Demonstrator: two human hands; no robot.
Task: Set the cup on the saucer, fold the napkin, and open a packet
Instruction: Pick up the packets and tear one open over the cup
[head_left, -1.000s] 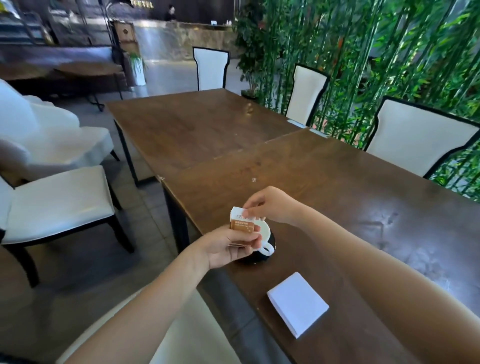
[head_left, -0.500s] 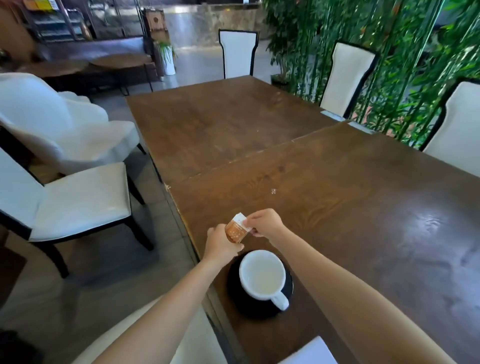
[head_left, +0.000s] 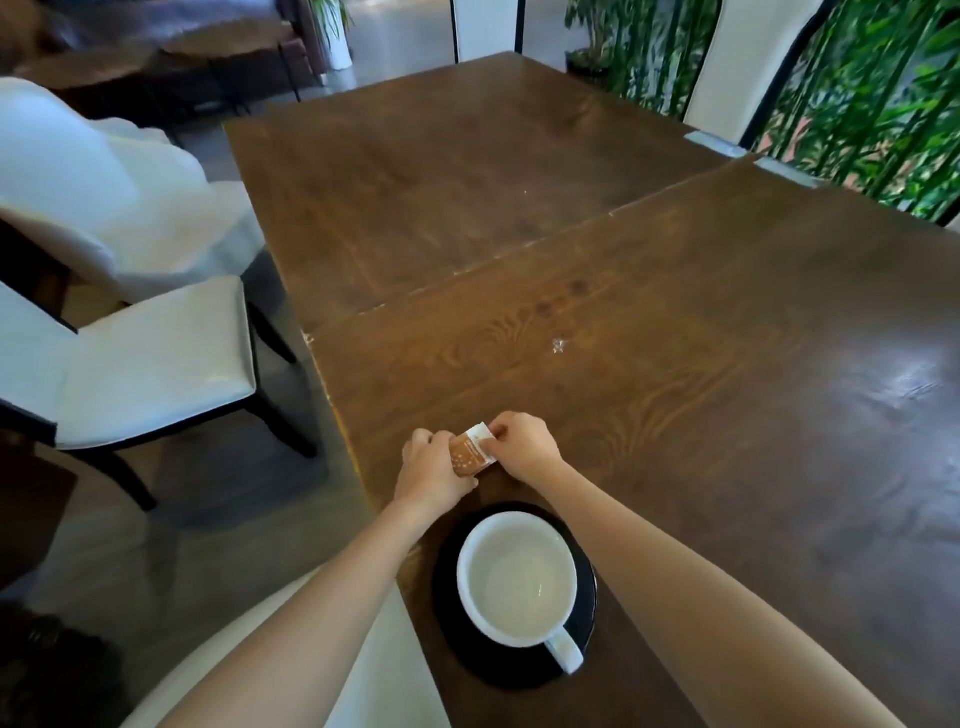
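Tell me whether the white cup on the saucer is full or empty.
Empty: the cup stands upright on the black saucer, and its pale inner wall and bottom show bare, with no liquid.

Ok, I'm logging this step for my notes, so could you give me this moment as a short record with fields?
left hand: grips the lower part of the small brown-and-white paper packet
right hand: fingers pinch the packet's white top edge
packet state: held between both hands above the brown wooden table; cannot tell if it is torn
white ceramic cup: upright on the round black saucer, looks empty, handle towards the person's right
napkin: not in view
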